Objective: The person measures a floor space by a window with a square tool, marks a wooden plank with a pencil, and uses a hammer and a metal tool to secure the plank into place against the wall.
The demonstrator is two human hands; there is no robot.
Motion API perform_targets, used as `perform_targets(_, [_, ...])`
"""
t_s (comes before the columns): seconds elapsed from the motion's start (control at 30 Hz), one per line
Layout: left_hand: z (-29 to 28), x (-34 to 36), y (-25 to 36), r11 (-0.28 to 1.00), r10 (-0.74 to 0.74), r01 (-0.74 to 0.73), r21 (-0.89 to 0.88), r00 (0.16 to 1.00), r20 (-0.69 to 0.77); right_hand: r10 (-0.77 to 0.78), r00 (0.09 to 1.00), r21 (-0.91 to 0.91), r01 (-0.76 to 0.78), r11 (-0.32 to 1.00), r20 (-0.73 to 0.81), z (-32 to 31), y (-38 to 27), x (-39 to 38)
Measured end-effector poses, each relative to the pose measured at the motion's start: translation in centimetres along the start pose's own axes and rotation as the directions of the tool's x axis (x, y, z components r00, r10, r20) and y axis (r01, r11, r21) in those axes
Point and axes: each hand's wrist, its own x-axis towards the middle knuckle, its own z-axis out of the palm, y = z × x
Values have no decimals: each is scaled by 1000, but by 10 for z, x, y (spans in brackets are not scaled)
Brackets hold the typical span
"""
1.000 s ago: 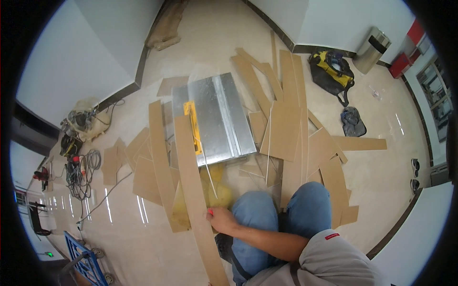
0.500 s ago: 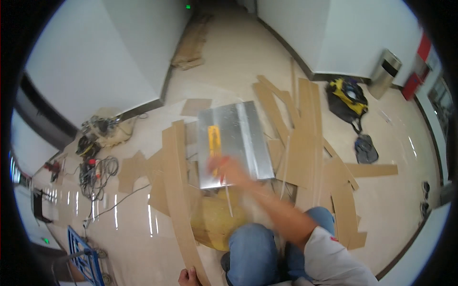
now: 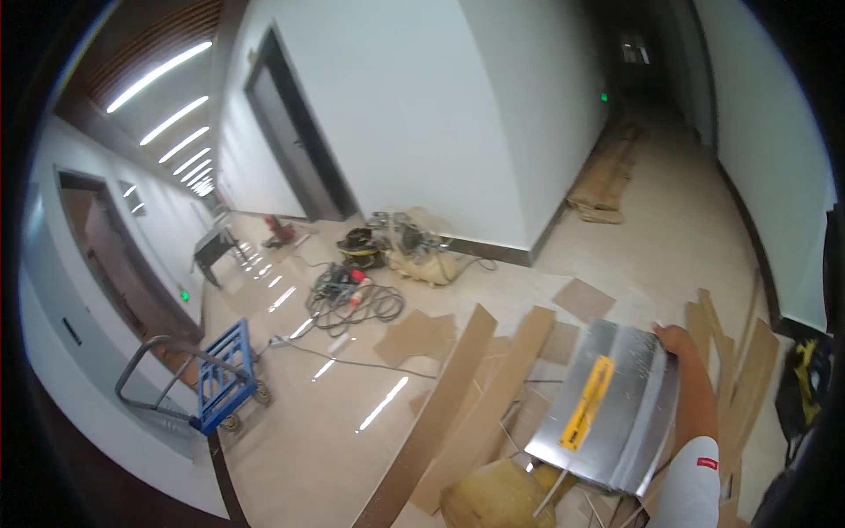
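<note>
My right hand (image 3: 673,340) is closed on the far right edge of a silver metal panel (image 3: 553,414), its forearm reaching along the panel's right side. The panel sits slightly above the floor. On its top lies a flat yellow strip (image 3: 588,403); whether it is a tool or a label is unclear. A thin whitish stick (image 3: 552,493) pokes out past the panel's near edge, over a rounded yellow object (image 3: 493,500). Left of the panel are a long brown board (image 3: 427,421) and another brown board (image 3: 497,400) beside it. My left hand is out of view.
Brown strips (image 3: 748,387) lie right of the panel, near a black-and-yellow bag (image 3: 803,383). Coiled cables (image 3: 352,304), a machine in a pale bag (image 3: 418,246) and a blue trolley (image 3: 224,374) stand left. A wall corner (image 3: 532,255) juts out ahead.
The view has swung left. My right hand has moved from the yellow strip to the panel's far right edge. My left hand, earlier at a board's near end, has left view; that board has shifted left.
</note>
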Motion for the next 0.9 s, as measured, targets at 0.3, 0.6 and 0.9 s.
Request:
perform_targets(0.3, [-107, 53, 44, 961, -106, 44, 275, 971, 215, 130, 751, 546, 338, 767, -647, 2, 9, -95])
perform_targets(0.6, [-325, 38, 95, 889, -456, 419, 182, 791, 407, -63, 820, 193, -59, 979, 569, -140, -114, -571])
perform_targets(0.9, [-489, 138, 153, 927, -364, 355, 117, 788, 496, -365, 794, 166, 326, 931, 485, -329, -298, -591])
